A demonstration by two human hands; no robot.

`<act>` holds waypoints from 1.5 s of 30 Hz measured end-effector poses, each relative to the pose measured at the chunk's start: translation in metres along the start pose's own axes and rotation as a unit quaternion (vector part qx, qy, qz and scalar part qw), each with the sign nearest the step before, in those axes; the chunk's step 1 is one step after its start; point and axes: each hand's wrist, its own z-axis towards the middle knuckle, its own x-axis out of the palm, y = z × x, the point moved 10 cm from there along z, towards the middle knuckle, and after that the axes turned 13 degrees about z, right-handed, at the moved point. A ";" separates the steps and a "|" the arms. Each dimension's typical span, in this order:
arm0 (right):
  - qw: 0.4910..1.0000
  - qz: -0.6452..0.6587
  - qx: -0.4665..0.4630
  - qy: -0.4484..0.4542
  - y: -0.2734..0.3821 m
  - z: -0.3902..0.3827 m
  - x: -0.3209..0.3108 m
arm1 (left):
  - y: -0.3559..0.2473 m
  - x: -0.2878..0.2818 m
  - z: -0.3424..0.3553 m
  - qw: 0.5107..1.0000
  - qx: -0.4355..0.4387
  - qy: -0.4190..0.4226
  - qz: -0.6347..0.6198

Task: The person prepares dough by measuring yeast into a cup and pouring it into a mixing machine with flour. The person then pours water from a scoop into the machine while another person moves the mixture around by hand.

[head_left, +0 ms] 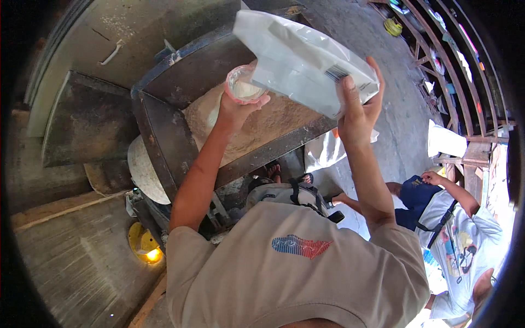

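Observation:
My left hand (235, 109) holds a small pink-rimmed cup (244, 83) with pale powder inside, above a metal trough (158, 139) of light brown powder (262, 134). My right hand (358, 106) grips a white plastic bag (303, 54) by its right end, thumb on the near side and fingers around the edge. The bag is tilted leftward, its left part right beside and partly above the cup. Whether anything is passing from bag to cup cannot be made out.
A co-worker (454, 240) sits or stands at lower right. A white sack (322, 156) is behind the trough's right side, a pale rounded container (145, 167) at its left, a yellow lit object (142, 240) lower left. Wooden slatted racks (459, 87) line the right.

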 end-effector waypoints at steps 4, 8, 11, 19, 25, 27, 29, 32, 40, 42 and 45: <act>0.955 0.220 0.186 -0.076 -0.063 -0.009 -0.014 | 0.006 0.001 0.001 1.000 -0.019 0.009 0.011; 0.854 0.379 0.344 -0.088 -0.106 -0.028 0.001 | 0.014 0.000 -0.001 0.998 -0.064 0.012 0.019; 0.770 0.505 0.380 -0.086 -0.112 -0.043 0.021 | 0.027 0.000 -0.003 0.994 -0.098 0.012 -0.035; 0.682 0.608 0.401 -0.068 -0.113 -0.056 0.031 | 0.019 -0.008 -0.006 0.996 -0.053 0.017 0.074; 0.703 0.591 0.384 -0.097 -0.104 -0.063 0.009 | 0.014 -0.012 -0.012 0.993 -0.033 0.005 0.113; 0.712 0.582 0.378 -0.107 -0.100 -0.065 0.002 | -0.006 -0.011 -0.016 0.980 0.067 -0.010 0.186; 0.713 0.583 0.371 -0.118 -0.097 -0.066 -0.007 | 0.033 -0.017 -0.014 0.991 -0.128 0.015 0.026; 0.737 0.564 0.353 -0.118 -0.087 -0.068 -0.016 | 0.023 -0.016 -0.018 0.996 -0.009 -0.030 0.082; 0.744 0.585 0.301 -0.114 -0.064 -0.071 -0.066 | 0.027 -0.013 0.016 0.945 0.035 0.047 0.323; 0.754 0.585 0.287 -0.083 -0.059 -0.074 -0.081 | 0.037 -0.006 0.030 0.907 0.030 0.082 0.412; 0.773 0.567 0.271 -0.088 -0.050 -0.081 -0.096 | 0.033 0.022 0.047 0.810 0.107 0.063 0.573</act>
